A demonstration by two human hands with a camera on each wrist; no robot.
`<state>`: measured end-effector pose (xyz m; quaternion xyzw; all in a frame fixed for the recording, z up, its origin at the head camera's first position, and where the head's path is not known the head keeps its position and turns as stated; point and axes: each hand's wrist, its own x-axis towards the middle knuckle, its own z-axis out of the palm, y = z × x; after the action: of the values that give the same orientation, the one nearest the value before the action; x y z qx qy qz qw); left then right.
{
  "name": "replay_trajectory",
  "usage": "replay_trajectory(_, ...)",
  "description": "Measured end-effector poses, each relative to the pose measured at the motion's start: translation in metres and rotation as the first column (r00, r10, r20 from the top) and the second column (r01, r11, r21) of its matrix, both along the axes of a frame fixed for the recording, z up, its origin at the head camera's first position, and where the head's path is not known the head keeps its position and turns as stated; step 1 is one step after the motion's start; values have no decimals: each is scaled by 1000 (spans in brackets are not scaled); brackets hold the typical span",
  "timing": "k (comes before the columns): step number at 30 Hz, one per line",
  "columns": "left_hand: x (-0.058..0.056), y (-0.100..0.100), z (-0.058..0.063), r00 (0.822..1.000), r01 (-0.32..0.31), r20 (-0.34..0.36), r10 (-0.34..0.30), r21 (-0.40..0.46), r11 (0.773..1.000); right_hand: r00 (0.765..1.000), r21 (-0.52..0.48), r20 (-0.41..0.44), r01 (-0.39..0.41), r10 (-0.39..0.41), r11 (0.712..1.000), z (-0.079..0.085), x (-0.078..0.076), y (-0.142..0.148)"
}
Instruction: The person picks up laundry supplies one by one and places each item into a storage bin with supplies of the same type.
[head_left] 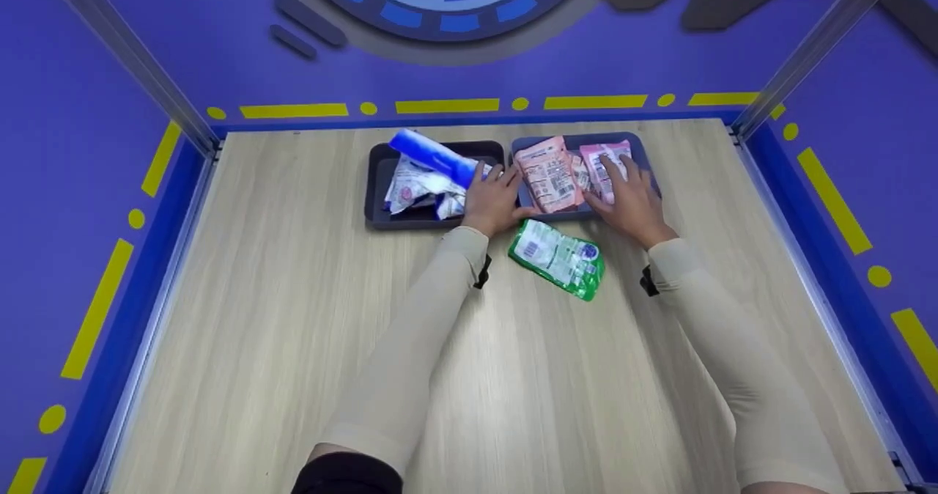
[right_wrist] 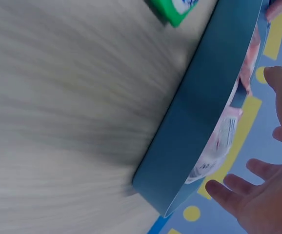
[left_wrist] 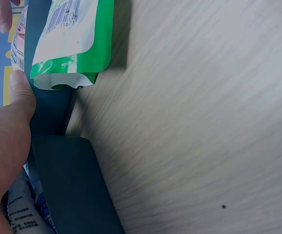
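My left hand (head_left: 492, 199) lies over the inner right edge of a dark tray (head_left: 374, 204), fingertips right at the end of a long blue packet (head_left: 432, 157). White and blue packets (head_left: 412, 186) lie beneath that one. Spread over the right side of a second, blue-grey tray (head_left: 648, 158) is my right hand (head_left: 636, 202), its fingers overlapping a pink packet (head_left: 601, 166). A peach-coloured packet (head_left: 548, 177) rests to the left of it. In the right wrist view, the right hand's fingers (right_wrist: 224, 195) are apart and loosely bent, with nothing gripped.
In front of the trays a green and white packet (head_left: 560, 256) lies on the wooden table (head_left: 308, 347). Both trays stand side by side near the back wall (head_left: 440, 76). Blue side panels (head_left: 80, 208) border the table.
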<state>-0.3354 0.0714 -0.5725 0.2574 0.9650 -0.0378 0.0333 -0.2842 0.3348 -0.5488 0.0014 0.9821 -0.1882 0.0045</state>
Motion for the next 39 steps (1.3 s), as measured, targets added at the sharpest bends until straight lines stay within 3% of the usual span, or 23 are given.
replay_trajectory(18,1,0,0,1000,-2,-1,2,-3,1000,993,23,-52,-107,108,994,6,41,-31)
replay_trajectory(24,2,-1,3,1000,10,-7,-10,5,1000,984,58,-91,-148,153,987,3,49,-38)
replay_trajectory(39,2,-1,2,1000,2,10,-2,23,1000,978,62,-78,-189,194,980,-6,62,-49)
